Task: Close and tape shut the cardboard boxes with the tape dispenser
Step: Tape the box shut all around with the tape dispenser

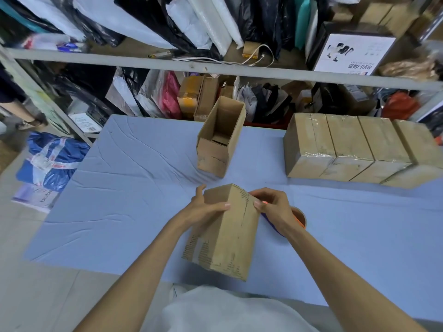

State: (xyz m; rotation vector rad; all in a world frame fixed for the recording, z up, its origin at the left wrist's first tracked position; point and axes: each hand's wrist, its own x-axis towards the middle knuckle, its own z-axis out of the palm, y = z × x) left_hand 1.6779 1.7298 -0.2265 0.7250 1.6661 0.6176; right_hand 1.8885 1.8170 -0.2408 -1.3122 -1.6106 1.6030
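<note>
**Tilted box, hidden dispenser: where this could slip**

The bench (pixel 119 188) wears a loose, wrinkled blue cloth, so anything you set down hard may skid or snag on it. The taped boxes (pixel 347 149) stand in a row at the far right, well apart and out of harm's way.

The held box (pixel 227 236) is the real worry. It is tilted in the near middle, its low corner close to the bench's near edge, and a slack grip could tip it toward you. Your left hand (pixel 203 208) grips its far left side, fingers curled behind and thumb across the top face. Your right hand (pixel 271 207) pinches the far right edge with curled fingers, and a tug there could skew the seam.

The open box (pixel 220 140) waits beyond, unsealed. The tape dispenser (pixel 298 218) lies half hidden under your right wrist. I cannot tell whether you hold it, and it could be knocked aside.
</note>
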